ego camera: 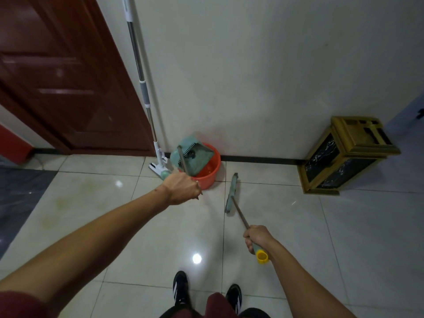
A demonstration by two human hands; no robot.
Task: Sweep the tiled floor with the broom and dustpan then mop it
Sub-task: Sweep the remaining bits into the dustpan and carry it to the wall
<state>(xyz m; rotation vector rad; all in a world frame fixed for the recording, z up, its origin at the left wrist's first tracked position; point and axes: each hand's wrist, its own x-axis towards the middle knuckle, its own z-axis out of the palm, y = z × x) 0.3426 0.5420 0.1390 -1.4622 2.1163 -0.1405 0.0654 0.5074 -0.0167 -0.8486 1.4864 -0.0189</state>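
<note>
Left hand closed around the handle of the green dustpan; arm stretched well forward. Dustpan tilted over the orange basin, pan mouth facing up and toward the camera, its handle running from the pan down toward the left hand. Dark debris visible inside the pan. Basin sits on the tiled floor against the wall, at the baseboard.

Right hand gripped shut on the broom, near the yellow end cap of the handle. Broom's long axis runs from that hand up and left, away from the person; green head on the floor, lying lengthwise roughly toward the wall, just right of the basin and apart from it.

Flat mop leans upright against the wall beside the red-brown door, head on the floor just left of the basin. Gold-framed bin stands by the wall, well right. Black shoes at the near floor edge.
</note>
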